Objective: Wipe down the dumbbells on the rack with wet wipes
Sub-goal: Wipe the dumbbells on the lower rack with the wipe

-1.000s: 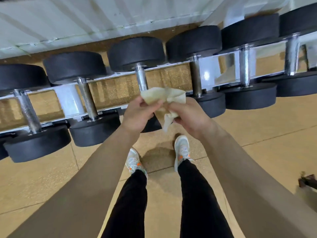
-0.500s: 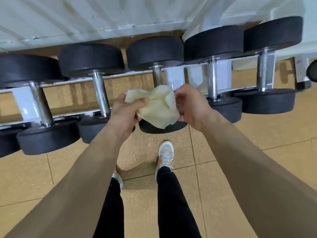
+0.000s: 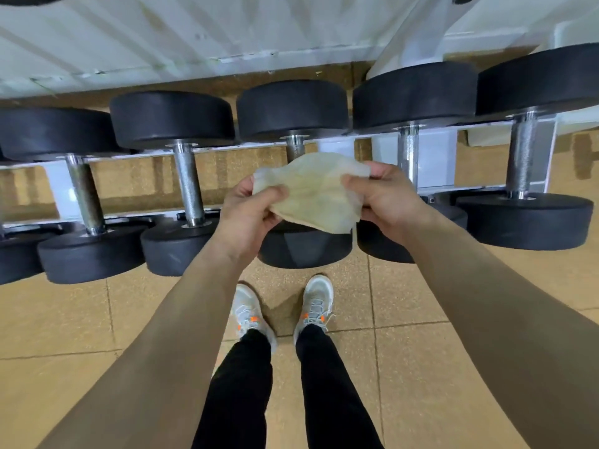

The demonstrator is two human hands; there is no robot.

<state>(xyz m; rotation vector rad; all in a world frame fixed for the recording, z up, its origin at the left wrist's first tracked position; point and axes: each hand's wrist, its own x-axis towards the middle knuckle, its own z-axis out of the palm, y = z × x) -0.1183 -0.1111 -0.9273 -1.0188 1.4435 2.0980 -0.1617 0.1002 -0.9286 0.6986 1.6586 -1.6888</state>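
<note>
Both hands hold one pale, crumpled wet wipe (image 3: 312,196) spread between them, just in front of the middle dumbbell (image 3: 293,115) on the white rack (image 3: 343,144). The left hand (image 3: 249,215) pinches its left edge between thumb and curled fingers; the right hand (image 3: 385,199) pinches the right edge likewise. More dumbbells flank the middle dumbbell on either side.

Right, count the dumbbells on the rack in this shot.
5 in one row: leftmost dumbbell, second dumbbell, middle dumbbell behind the wipe, fourth dumbbell behind the right hand, rightmost dumbbell. A cut-off head at the left edge may be a sixth.
</note>
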